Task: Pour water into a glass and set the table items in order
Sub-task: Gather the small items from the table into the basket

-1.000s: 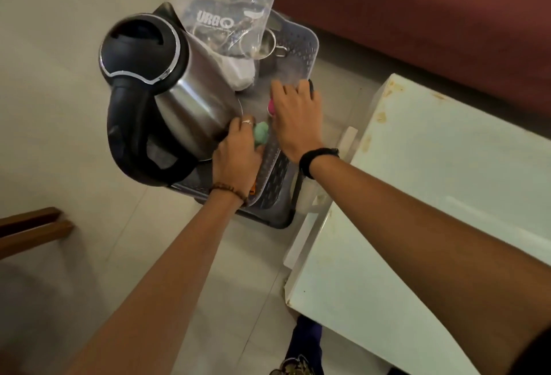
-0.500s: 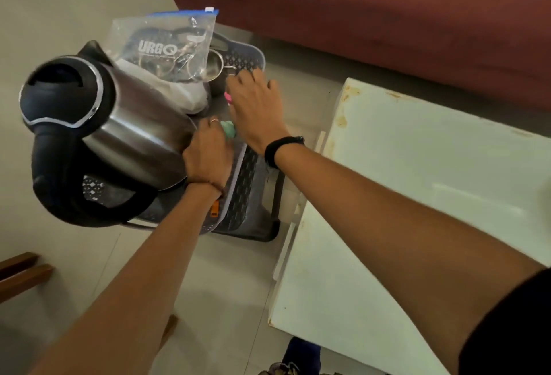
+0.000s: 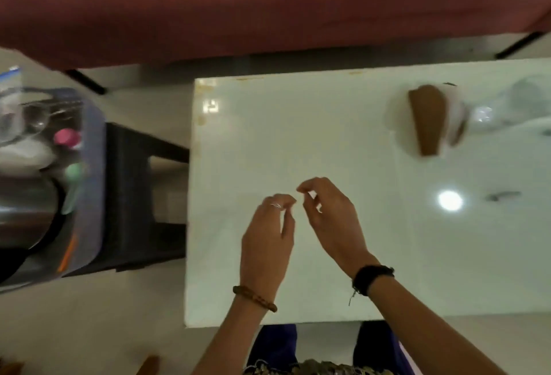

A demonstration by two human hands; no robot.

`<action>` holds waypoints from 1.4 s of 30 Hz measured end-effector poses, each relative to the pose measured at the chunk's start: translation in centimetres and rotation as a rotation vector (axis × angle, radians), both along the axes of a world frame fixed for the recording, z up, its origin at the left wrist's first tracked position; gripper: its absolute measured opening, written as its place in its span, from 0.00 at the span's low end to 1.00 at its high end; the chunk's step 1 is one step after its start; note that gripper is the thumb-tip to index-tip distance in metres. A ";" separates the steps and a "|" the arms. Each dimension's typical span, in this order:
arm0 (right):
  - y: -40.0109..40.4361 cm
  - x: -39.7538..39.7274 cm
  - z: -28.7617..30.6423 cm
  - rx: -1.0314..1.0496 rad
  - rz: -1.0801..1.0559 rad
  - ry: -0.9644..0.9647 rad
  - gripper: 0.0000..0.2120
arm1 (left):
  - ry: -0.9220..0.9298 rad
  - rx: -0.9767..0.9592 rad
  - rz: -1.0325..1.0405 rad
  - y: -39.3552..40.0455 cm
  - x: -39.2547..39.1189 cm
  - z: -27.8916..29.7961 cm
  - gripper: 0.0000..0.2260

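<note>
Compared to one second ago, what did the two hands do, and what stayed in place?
Both hands left the basket and came over the white table. The left hand and right hand hang there, fingers loosely curled, holding nothing. The kettle and the pink and green items stayed in the basket.

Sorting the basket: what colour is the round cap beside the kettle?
Pink cap, blurred, in the head view.

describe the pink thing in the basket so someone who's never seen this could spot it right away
Start at the white table and look left, past its edge, to the grey basket on a dark stool. Near the basket's right rim sits the pink round-topped item; the blur hides what it is. It lies just beyond a mint-green item and right of a steel kettle, the only pink thing there.
</note>
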State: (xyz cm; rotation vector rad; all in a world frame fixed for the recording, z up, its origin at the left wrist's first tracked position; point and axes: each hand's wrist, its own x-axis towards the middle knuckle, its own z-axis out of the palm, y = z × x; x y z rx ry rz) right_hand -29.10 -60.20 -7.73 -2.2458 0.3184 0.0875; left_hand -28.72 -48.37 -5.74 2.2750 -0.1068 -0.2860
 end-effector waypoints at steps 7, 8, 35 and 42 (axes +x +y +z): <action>-20.4 -11.1 -0.8 -0.013 -0.406 0.126 0.08 | 0.149 0.071 -0.456 -18.7 -6.5 -2.0 0.09; -22.5 -12.2 -0.8 -0.012 -0.444 0.141 0.09 | 0.167 0.074 -0.487 -20.7 -7.2 -2.3 0.08; -49.7 -25.0 -8.7 0.054 -0.972 0.248 0.08 | -0.334 0.568 -1.020 -60.2 -7.9 -11.9 0.24; -49.3 -25.5 -7.6 0.109 -0.899 0.180 0.05 | -0.334 0.453 -0.923 -59.3 -8.5 -10.6 0.13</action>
